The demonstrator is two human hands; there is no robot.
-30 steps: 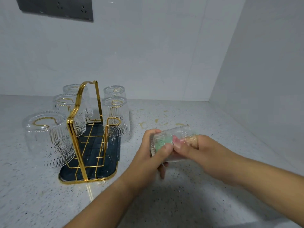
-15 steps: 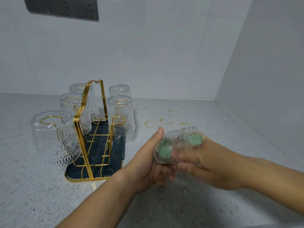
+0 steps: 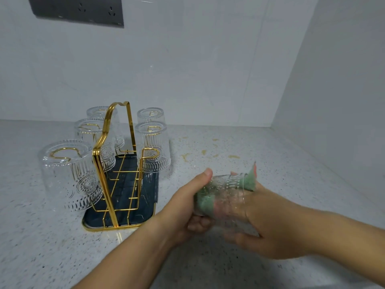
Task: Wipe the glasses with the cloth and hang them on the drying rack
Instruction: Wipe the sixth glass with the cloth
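A clear ribbed glass (image 3: 229,188) lies on its side in the air above the counter, right of the rack. My left hand (image 3: 183,207) grips its base end. A green and pink cloth (image 3: 205,202) is stuffed inside the glass, with a corner sticking out of the mouth at the upper right. My right hand (image 3: 268,224) holds the cloth, its fingers reaching into the glass mouth. The gold wire drying rack (image 3: 116,163) on a dark tray stands at the left with several glasses hung upside down on it, the nearest one (image 3: 70,174) at its front left.
The speckled white counter (image 3: 52,247) meets white walls behind and to the right. Yellowish stains (image 3: 204,152) mark the counter behind the hands. A dark socket panel (image 3: 77,10) is on the back wall, top left.
The glass has turned in my hands and the cloth has gone deeper, its corner now poking out of the mouth. The view has shifted slightly.
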